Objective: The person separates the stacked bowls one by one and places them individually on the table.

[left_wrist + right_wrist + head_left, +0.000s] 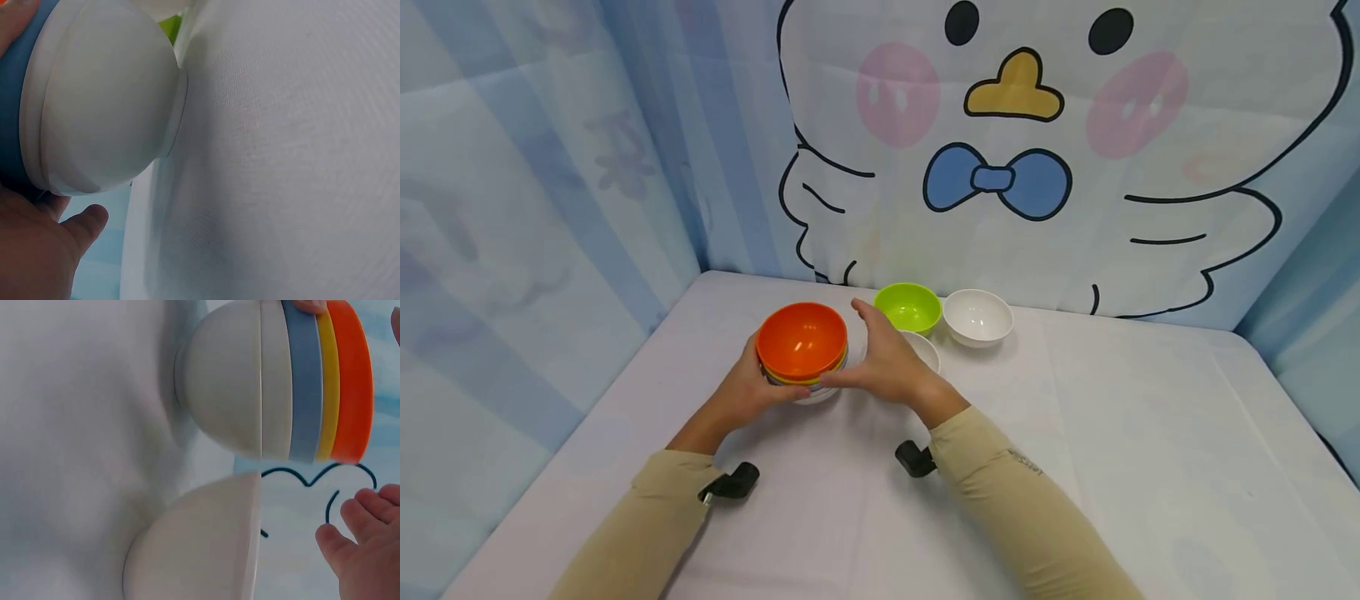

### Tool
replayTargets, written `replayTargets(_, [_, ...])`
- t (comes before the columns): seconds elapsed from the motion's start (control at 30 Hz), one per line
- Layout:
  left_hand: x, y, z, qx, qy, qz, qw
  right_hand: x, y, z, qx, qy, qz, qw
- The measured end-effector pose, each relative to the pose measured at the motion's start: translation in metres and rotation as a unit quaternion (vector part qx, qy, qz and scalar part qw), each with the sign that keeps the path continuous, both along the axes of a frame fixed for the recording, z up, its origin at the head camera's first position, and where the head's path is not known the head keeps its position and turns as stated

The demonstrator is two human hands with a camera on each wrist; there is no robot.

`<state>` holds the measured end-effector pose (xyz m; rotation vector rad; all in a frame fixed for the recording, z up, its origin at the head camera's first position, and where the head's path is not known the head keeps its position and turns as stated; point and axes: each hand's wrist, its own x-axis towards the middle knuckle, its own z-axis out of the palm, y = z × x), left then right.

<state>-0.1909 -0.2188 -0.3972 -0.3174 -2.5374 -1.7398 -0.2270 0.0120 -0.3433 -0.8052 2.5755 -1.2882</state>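
1. Surface (1112,467): back edge meets the cartoon curtain (1000,250); left edge slants to the frame's lower left. Room is widest toward the right and lower middle; tightest at upper centre, where a green bowl (907,308) and a white bowl (977,318) stand near the back edge.
2. Forearms in tan sleeves (647,508) enter from the bottom and converge. Left hand (747,393) curves round the left side of the bowl stack (802,343), gripping it, thumb across the front. Right hand (891,362): fingers spread, thumb toward the stack; I cannot tell whether that thumb touches.
3. Stack sits left of centre, upright, between the hands: orange, yellow, blue, then white layers. Right fingers stand apart from it.
4. Partly hidden bowl (925,348), white, just behind the right hand.
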Motion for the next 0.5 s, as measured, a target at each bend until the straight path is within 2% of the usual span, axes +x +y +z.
replayTargets(0.3, [0.0,0.0,0.002,-0.009,0.008,-0.01,0.9999,-0.003,-0.024,-0.007,-0.023,-0.01,0.024,0.999])
replayTargets(0.5, [0.001,-0.002,0.002,-0.008,0.014,-0.015,0.9998,-0.004,-0.032,-0.008,-0.027,-0.021,0.008,0.999])
